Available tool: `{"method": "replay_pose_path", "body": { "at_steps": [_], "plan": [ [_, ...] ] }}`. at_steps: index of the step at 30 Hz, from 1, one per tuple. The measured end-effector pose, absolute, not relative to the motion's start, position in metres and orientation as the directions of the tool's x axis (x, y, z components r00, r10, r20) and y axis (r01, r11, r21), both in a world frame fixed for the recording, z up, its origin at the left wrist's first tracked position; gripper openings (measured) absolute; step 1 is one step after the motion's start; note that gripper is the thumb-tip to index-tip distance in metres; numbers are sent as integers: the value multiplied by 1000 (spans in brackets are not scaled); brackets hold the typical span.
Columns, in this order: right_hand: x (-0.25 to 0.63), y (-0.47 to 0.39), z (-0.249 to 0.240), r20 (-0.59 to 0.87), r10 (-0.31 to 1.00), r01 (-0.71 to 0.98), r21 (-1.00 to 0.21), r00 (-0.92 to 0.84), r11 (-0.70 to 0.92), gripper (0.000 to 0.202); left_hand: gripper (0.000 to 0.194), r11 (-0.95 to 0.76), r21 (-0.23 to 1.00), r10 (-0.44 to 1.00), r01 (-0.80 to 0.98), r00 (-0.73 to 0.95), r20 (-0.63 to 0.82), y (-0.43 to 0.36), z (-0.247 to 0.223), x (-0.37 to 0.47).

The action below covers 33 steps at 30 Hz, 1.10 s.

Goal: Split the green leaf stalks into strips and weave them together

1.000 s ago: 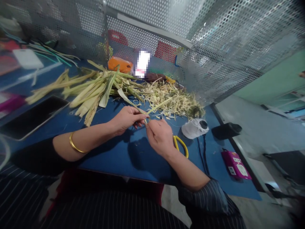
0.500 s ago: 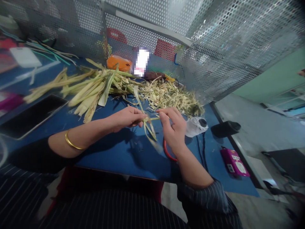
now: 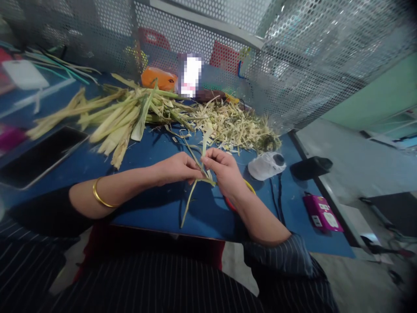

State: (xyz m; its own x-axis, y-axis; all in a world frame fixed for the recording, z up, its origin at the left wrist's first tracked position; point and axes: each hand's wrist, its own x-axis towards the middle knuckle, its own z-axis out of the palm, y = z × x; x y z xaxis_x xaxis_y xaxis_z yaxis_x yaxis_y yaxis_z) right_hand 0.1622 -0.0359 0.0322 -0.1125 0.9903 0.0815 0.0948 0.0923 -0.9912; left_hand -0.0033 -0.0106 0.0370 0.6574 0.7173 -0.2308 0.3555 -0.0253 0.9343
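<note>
My left hand (image 3: 180, 168) is closed in a pinch around several pale green corn husk strips (image 3: 188, 202), which stick out from its fingertips in different directions. Close against it, my right hand (image 3: 222, 168) pinches a broader pale strip (image 3: 206, 141) that points up and away from me. The fingertips of both hands nearly meet over the blue table (image 3: 153, 213). Behind the hands lies a heap of short husk scraps (image 3: 234, 124). To its left is a bundle of long husks (image 3: 114, 117). Part of a red and yellow ring (image 3: 250, 187) shows beneath my right forearm.
A dark phone (image 3: 42, 156) lies at the left. On the right are a white-wrapped spool (image 3: 265, 166), a black cylinder (image 3: 311, 168) and a purple packet (image 3: 322, 212). An orange packet (image 3: 158, 79) stands before the perforated metal screen (image 3: 182, 32) at the back.
My right hand has moved left to meet my left hand and now grips an upright strip. The strips at my left hand have shifted, one now hanging toward me. The view has tilted slightly.
</note>
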Motion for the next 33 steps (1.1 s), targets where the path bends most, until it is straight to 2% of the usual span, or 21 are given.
{"method": "replay_pose_path", "body": {
  "at_steps": [6, 9, 11, 13, 16, 18, 20, 23, 25, 26, 29, 33],
  "plan": [
    [156, -41, 25, 80, 996, -14, -997, -25, 79, 19, 28, -77, 942, 649, 325, 734, -201, -11, 40, -5],
    [154, -41, 23, 99, 995, 16, -995, -11, 99, 18, 30, -86, 944, 622, 319, 757, -199, -12, 38, -6],
    [156, -40, 25, 138, 990, 99, -985, -18, 139, 17, 29, -56, 949, 626, 311, 751, -209, -13, 38, -5],
    [160, -38, 30, 254, 967, 248, -936, -11, 249, 16, 28, -8, 960, 670, 281, 714, -203, -13, 39, -4],
    [169, -39, 42, 543, 839, 495, -736, 25, 461, 13, 30, 118, 973, 776, 200, 592, -216, -10, 40, -3],
    [174, -39, 47, 654, 754, 577, -640, 62, 507, 17, 33, 198, 971, 829, 136, 505, -239, -5, 40, -3],
    [176, -38, 46, 610, 785, 568, -686, 108, 455, 27, 35, 228, 971, 859, 66, 456, -233, 0, 40, -5],
    [177, -31, 37, 303, 948, 402, -884, 99, 240, 40, 38, 225, 974, 873, -2, 444, -201, 5, 39, -7],
    [175, -25, 29, 114, 992, 266, -959, 46, 98, 39, 38, 228, 974, 876, 8, 435, -209, 4, 37, -7],
    [174, -23, 27, 66, 997, 208, -976, 29, 59, 37, 36, 228, 973, 874, 24, 435, -215, 3, 36, -6],
    [171, -22, 25, 53, 998, 89, -995, 29, 50, 30, 29, 205, 976, 858, 73, 466, -216, -2, 32, -4],
    [168, -26, 24, 100, 992, 37, -995, 77, 98, 25, 26, 177, 980, 831, 91, 520, -198, -6, 29, -2]
  ]
}}
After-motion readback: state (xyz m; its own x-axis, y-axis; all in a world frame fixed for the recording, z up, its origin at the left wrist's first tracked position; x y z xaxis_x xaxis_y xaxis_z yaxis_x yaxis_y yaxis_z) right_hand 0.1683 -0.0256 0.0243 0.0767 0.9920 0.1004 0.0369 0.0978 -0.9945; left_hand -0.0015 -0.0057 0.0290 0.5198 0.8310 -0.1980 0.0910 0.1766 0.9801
